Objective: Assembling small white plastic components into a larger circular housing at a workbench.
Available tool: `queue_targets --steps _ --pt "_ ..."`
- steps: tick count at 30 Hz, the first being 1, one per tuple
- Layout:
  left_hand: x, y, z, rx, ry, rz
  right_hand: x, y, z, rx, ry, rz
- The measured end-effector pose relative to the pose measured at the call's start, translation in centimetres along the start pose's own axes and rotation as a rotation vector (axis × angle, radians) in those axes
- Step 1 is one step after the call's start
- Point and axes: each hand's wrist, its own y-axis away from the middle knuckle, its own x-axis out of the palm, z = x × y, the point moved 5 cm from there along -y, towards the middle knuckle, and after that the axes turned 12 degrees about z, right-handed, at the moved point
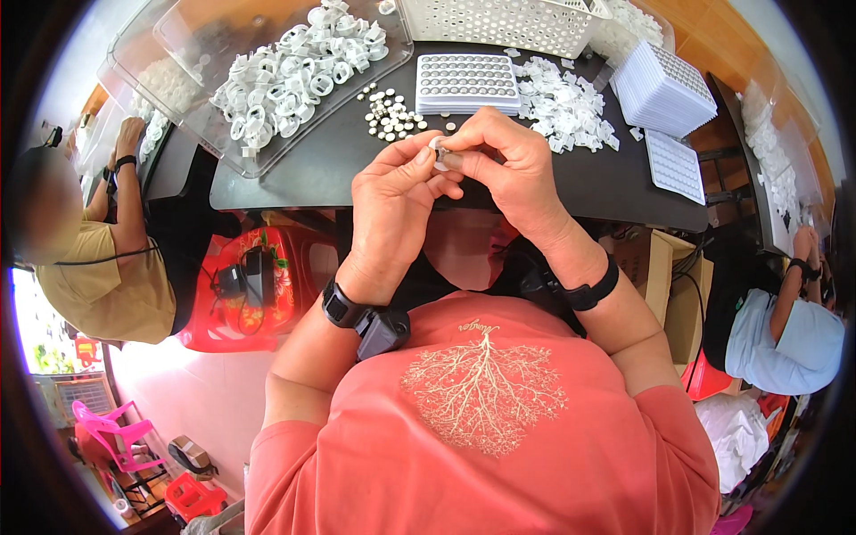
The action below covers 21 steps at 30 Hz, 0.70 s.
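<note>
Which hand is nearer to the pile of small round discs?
Left: the left hand is just in front of the disc pile; the right hand is farther right.

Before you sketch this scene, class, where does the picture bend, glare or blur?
Head view: dark borders round off the scene and the table edge curves gently; a bright patch at far left is washed out; the left co-worker's head is blurred; the left hand and right hand look fairly sharp.

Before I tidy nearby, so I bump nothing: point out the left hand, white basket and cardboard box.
Left hand (397, 192): head view, middle of it.
White basket (499, 28): head view, front wall.
Cardboard box (658, 276): head view, left wall.
</note>
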Motion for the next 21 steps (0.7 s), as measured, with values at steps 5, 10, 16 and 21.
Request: queue_targets --steps 5,10,16,21 --pt "0.0 0.1 0.1 0.001 -0.004 -0.002 0.0 0.0 -0.6 0.069 -0.235 0.031" --pt "-0.1 0.1 0.1 0.000 -0.011 0.002 -0.3 -0.1 -0.7 0.049 -0.177 0.048" --pt "0.2 0.0 0.0 0.010 -0.004 0.014 -0.4 -0.1 0.3 -0.010 -0.024 0.053" --pt "0.1 0.1 0.1 0.024 -0.016 -0.015 0.3 0.4 1.1 -0.007 0.056 -0.030"
